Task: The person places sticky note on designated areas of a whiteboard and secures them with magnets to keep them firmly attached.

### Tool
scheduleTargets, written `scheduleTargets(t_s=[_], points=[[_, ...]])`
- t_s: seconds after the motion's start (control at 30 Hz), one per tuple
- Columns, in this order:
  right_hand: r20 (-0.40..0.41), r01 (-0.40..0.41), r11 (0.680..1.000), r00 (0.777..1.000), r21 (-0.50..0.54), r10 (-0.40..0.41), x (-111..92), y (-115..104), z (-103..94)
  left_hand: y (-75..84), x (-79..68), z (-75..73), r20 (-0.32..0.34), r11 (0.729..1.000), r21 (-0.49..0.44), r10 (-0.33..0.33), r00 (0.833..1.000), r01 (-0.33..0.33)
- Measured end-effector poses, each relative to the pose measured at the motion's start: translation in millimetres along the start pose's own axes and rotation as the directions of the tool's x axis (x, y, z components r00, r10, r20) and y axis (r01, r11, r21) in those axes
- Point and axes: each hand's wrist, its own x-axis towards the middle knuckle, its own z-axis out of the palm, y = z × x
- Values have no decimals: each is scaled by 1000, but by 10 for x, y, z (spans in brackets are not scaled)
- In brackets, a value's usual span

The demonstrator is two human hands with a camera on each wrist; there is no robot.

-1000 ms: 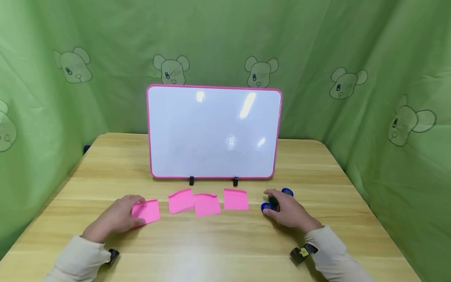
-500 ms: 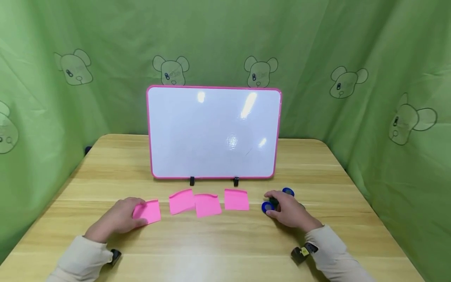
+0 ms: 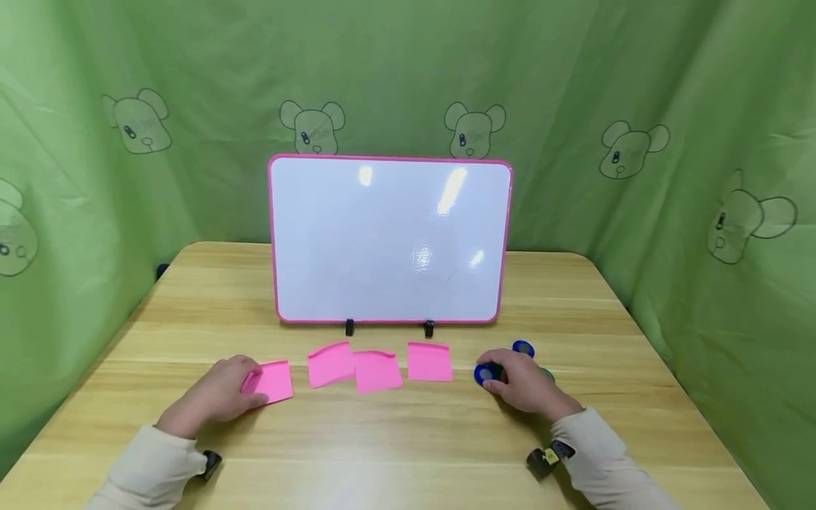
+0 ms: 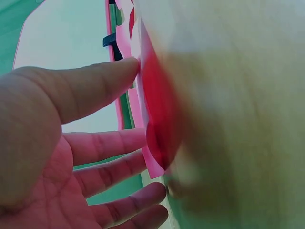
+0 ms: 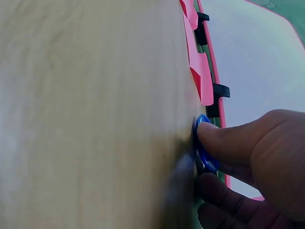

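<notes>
At the left of a row of pink sticky notes, my left hand holds a pink sticky note by its edges, thumb on the near side and fingers on the far side. The left wrist view shows the note's red underside bowed between thumb and index finger. On the right, my right hand pinches a round blue magnet with a grey centre; it is tipped up on edge in the right wrist view, under the thumb. Another blue magnet lies behind that hand. A green magnet shows partly past the knuckles.
A pink-framed whiteboard stands upright on black feet at the table's back. Before it lie three more pink sticky notes with curled top edges, two of them overlapping. Green curtains surround the wooden table.
My right hand's fingers have drawn in toward the thumb onto the near blue magnet, hiding the dark green one seen between them before. The left hand stays nearly still at its note.
</notes>
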Motion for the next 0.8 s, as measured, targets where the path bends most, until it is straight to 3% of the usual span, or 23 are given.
scheduleTargets(t_s=[0.2,0.57,0.8], points=[[5,-10,1000,1000,-12,10,10,-15,-5,19,11,-12,9,1000,-19,-20,1000,20],[69,-13,1000,998,-10,13,41,-25,-20,27,25,-14,-33,999,-54,-5,999,3],[93,-55,999,994,2,54,42,-38,-15,16,31,-3,-101,995,-96,-19,995,10]])
